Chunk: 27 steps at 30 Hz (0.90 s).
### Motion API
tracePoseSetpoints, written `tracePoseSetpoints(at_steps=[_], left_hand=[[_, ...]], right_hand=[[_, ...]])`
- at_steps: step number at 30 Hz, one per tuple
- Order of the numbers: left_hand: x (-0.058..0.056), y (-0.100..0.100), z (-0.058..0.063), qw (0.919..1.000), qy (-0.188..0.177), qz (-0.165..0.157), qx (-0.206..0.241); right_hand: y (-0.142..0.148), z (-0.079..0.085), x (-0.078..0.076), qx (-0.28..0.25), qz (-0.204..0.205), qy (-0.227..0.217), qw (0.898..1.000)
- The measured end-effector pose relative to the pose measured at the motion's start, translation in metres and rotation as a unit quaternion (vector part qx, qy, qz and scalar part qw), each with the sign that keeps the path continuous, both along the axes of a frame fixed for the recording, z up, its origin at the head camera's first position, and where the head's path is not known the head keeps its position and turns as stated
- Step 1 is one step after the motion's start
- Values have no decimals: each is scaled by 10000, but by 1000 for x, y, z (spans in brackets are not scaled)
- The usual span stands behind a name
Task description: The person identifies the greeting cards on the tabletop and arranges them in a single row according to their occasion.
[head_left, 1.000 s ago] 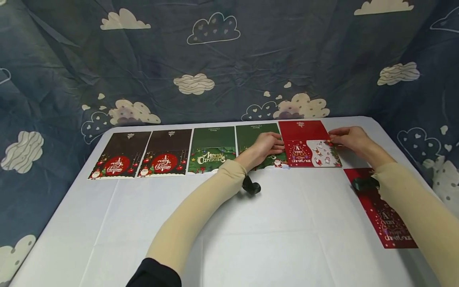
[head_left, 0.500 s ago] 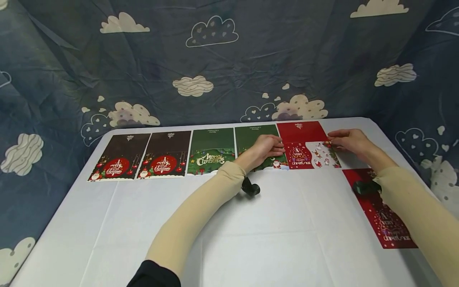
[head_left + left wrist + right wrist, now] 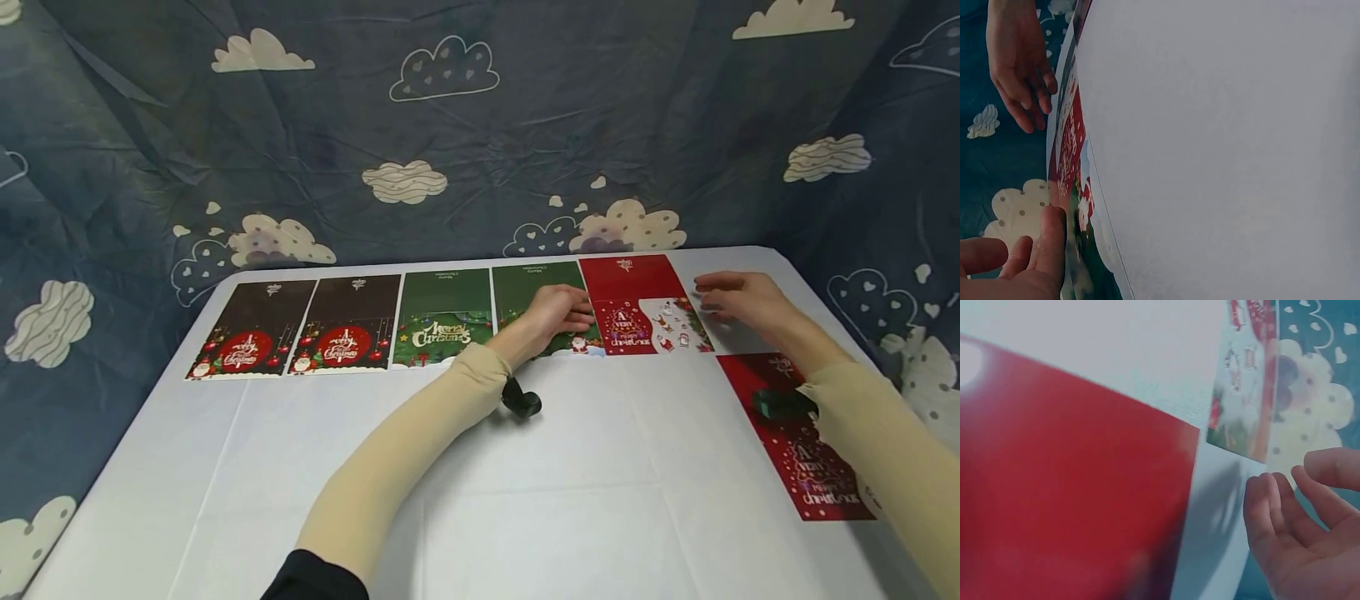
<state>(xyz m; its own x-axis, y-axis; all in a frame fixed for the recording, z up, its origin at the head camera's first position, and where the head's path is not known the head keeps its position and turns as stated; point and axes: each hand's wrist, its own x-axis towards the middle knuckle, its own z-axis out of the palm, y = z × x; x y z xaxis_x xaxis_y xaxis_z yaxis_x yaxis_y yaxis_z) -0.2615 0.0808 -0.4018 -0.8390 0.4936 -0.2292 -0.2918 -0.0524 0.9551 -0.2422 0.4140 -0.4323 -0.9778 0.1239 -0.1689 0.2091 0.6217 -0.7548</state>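
Note:
My left hand (image 3: 557, 312) lies over the second green Christmas card (image 3: 536, 275), its fingers reaching the left edge of the red-and-white Christmas card (image 3: 633, 279) at the end of the row. Those fingers look extended and hold nothing. To the right of that card, a little apart from it, my right hand (image 3: 742, 300) hovers with loosely bent fingers and a gap before the thumb, as the right wrist view also shows. Below it another red Christmas card (image 3: 765, 433) lies nearer the table's right side, partly hidden by my right sleeve and wrist camera.
Two dark brown cards (image 3: 251, 329) and another green card (image 3: 444, 292) fill the left of the row along the far edge of the white-covered table (image 3: 540, 492). Behind the table hangs a dark blue cloth (image 3: 480, 125) with clouds.
My right hand has let go of the right edge of the red-and-white card and drawn slightly right. My left hand has stayed nearly in place, and the cards lie as before.

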Motion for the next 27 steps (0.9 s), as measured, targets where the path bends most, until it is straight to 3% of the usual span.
tracePoseSetpoints(at_steps=[6,10,19,27], left_hand=[[17,4,5,9995,198,-52,-225],[36,13,7,9994,157,-282,-97],[83,36,10,9960,-247,-821,243],[121,57,3,9912,-655,-1140,147]], right_hand=[[-23,51,47,68,398,24,9992],[-21,65,71,245,577,72,9980],[4,66,106,605,512,-27,9968],[37,56,139,643,372,-219,9970]])
